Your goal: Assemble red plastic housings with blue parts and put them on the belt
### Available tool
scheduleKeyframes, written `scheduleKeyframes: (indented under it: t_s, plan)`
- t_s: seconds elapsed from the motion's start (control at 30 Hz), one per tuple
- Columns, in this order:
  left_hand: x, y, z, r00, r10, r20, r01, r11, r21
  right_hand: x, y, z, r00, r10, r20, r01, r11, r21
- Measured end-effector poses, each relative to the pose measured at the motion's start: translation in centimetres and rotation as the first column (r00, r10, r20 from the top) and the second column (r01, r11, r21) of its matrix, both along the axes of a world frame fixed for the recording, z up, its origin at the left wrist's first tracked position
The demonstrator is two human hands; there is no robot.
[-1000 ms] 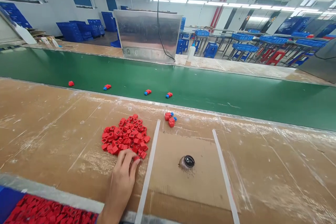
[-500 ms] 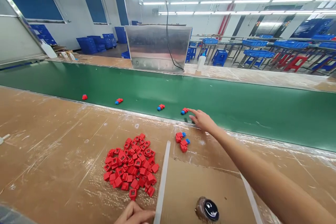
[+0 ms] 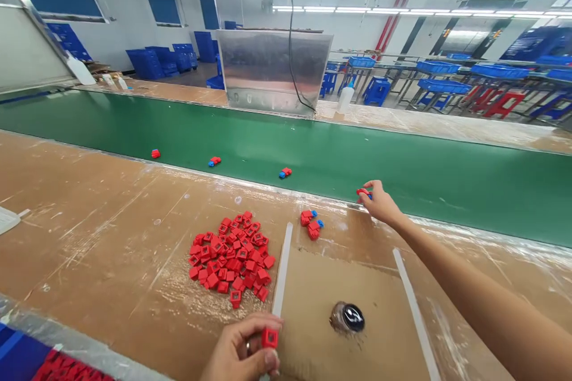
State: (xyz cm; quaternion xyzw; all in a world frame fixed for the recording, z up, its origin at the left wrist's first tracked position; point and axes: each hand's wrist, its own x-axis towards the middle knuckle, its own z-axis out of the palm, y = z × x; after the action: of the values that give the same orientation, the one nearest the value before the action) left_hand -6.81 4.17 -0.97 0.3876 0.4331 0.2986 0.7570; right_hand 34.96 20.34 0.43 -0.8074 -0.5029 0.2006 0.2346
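2 hands each held a small red part.
The left hand [image 3: 239,350] was clamped on a red square block [image 3: 269,338], near a red pile [image 3: 227,256]. The right hand [image 3: 379,203] pinched a red and blue piece [image 3: 363,192] at the green belt [image 3: 447,184].

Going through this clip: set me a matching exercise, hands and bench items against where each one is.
Items:
1 left hand
2 right hand
3 heap of red square parts
4 round black-topped object

Places:
A on the cardboard sheet between white strips
B on the brown bench, left of the strips
C holding a red square part near the left strip's lower end
D at the green conveyor belt edge, holding a red-and-blue part

Pairs: 1-C, 2-D, 3-B, 4-A
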Motion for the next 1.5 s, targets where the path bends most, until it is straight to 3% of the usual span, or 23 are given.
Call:
scheduleKeyframes:
  t_s: [0.17, 0.27, 0.37, 0.47, 0.67, 0.77, 0.93, 1.03, 1.2, 1.5]
  plan:
    - [3.5, -0.6, 0.2, 0.996, -0.079, -0.047, 0.083, 0.992, 0.091, -0.1, -11.7, 2.3, 0.961, 0.113, -0.252, -0.109, 0.994, 0.030]
    - [5.1, -1.6, 0.3, 0.992, -0.124, -0.031, 0.127, 0.982, 0.140, -1.5, -18.2, 3.7, 0.895, 0.179, -0.409, -0.172, 0.984, 0.054]
    - [6.3, -2.5, 0.2, 0.983, -0.182, -0.031, 0.185, 0.965, 0.188, -3.2, -22.8, 4.8, 0.811, 0.206, -0.548, -0.192, 0.978, 0.084]
    - [7.1, -2.9, 0.0, 0.975, -0.223, -0.020, 0.222, 0.952, 0.213, -4.9, -25.3, 5.5, 0.817, 0.225, -0.531, -0.198, 0.974, 0.109]
    - [6.9, -3.3, -0.7, 0.977, -0.204, 0.059, 0.191, 0.965, 0.177, -7.0, -25.7, 5.4, 0.807, 0.279, -0.521, -0.290, 0.955, 0.062]
    - [6.5, -3.7, -0.6, 0.982, -0.184, 0.042, 0.172, 0.964, 0.205, -7.8, -24.9, 5.0, 0.826, 0.298, -0.478, -0.280, 0.954, 0.110]
    - [6.4, -4.1, -0.4, 0.981, -0.191, 0.028, 0.178, 0.953, 0.246, -9.7, -24.0, 5.1, 0.932, 0.355, -0.073, -0.329, 0.914, 0.238]
    - [6.5, -4.0, -0.3, 0.978, -0.208, 0.033, 0.193, 0.948, 0.252, -10.8, -23.7, 5.4, 0.893, 0.437, 0.110, -0.451, 0.863, 0.230]
    - [6.5, -4.0, -0.4, 0.972, -0.236, 0.010, 0.225, 0.941, 0.254, -11.7, -23.4, 5.1, 0.833, 0.490, 0.257, -0.547, 0.801, 0.245]
    - [6.4, -4.1, 0.3, 0.951, -0.303, -0.058, 0.307, 0.915, 0.260, -12.3, -23.2, 4.5, 0.790, 0.541, 0.288, -0.601, 0.776, 0.190]
